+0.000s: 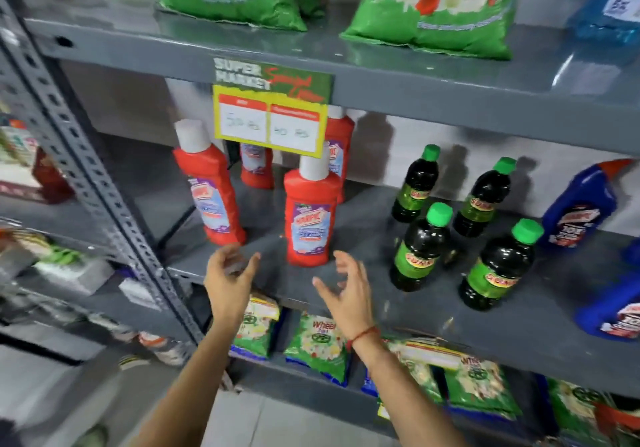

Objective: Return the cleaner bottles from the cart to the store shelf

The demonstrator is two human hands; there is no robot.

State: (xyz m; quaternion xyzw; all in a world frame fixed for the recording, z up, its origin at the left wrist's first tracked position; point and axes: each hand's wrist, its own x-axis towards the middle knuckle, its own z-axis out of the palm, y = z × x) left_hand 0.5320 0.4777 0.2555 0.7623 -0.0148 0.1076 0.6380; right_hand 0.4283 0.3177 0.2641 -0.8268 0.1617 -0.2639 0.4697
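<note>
Hovering hands (287,284) empty at shelf edge (277,294); red bottle (310,218) between.

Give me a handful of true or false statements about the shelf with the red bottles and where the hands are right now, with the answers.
1. Both hands are empty. True: the left hand and right hand are open, holding nothing.
2. The front red bottle lies on its side. False: it stands upright.
3. Four dark bottles with green caps stand right of the red ones. True.
4. The price tag hangs from the bottom shelf. False: it hangs from the shelf edge above the red bottles.
</note>
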